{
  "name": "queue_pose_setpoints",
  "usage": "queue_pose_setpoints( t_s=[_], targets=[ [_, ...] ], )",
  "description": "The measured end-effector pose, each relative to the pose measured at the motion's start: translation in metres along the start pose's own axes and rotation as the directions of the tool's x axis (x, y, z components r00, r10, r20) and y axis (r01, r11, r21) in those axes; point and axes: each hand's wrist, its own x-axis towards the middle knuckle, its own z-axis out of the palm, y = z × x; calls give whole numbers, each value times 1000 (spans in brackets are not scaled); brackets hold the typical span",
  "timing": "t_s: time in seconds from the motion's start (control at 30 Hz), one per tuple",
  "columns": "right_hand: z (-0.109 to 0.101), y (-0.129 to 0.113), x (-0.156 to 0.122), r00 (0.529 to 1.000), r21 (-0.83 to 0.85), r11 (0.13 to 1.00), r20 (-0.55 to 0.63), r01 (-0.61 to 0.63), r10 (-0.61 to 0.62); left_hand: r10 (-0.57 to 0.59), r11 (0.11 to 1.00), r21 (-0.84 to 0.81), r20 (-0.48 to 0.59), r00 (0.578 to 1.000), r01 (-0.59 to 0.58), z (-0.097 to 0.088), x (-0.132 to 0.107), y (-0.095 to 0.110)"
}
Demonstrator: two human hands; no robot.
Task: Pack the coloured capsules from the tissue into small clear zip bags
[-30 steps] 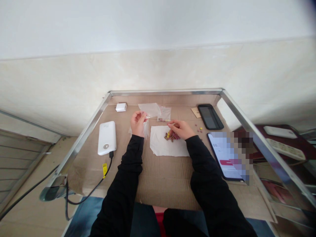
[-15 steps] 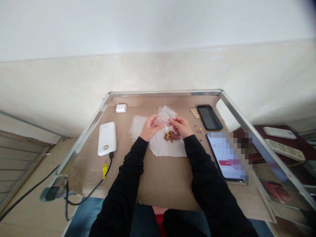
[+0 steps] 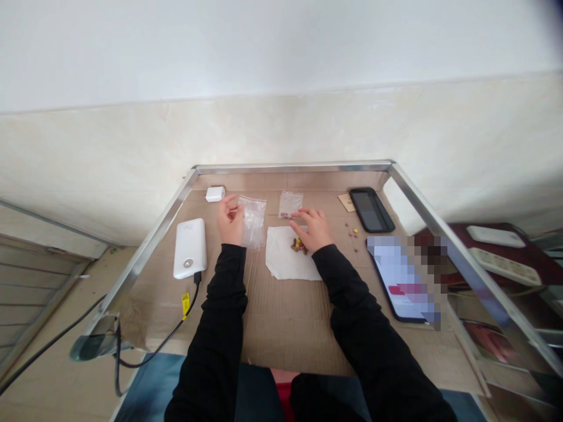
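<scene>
Tiled wall ran behind a steel-framed bench, w/ a cardboard sheet over the top, prob so small stuff wouldn't skid on it. Left hand was up off the surface, fingers curled in a loose near-pinch right beside a clear zip bag. Couldn't tell if it had the bag's edge or was just next to it. Right hand was spread, fingertips reaching toward a smaller zip bag w/ something pinkish at its bottom, no clear pinch on it tho.

Small pile of brown and yellow pellets sat just under the right hand on a white paper sheet, prob there to keep them out of the cardboard grooves. Few loose pellets lay off to the right near a black phone. Second phone, screen pixelated, lay further right, looked parked out of the way. On the left: white pwr bank w/ black cable and a white charger cube, also kept clear of the hands imo.
</scene>
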Motion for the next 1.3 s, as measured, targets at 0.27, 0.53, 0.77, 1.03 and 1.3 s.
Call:
queue_pose_setpoints(
  t_s=[0.27, 0.53, 0.77, 1.03, 1.3],
  targets=[
    [7, -4, -6, 989, -254, 967, 142, 1, 37, 11, 821, 571, -1, 1000, -9, -13, 2, -8],
    [7, -4, -6, 984, -270, 963, 172, 0, 48, 86, 618, 757, 203, 975, -212, 0, -12, 0],
    [7, -4, -6, 986, -238, 971, 164, -2, 42, 156, 609, 738, 246, 957, -290, 5, -17, 2],
    [7, -4, -5, 983, -245, 970, 176, -8, 53, -4, 511, 821, 300, 954, -257, 11, -20, 2],
    [8, -3, -4, 985, -244, 970, 163, -10, 51, 3, 485, 830, 312, 950, -274, 19, -22, -19]
  ],
)
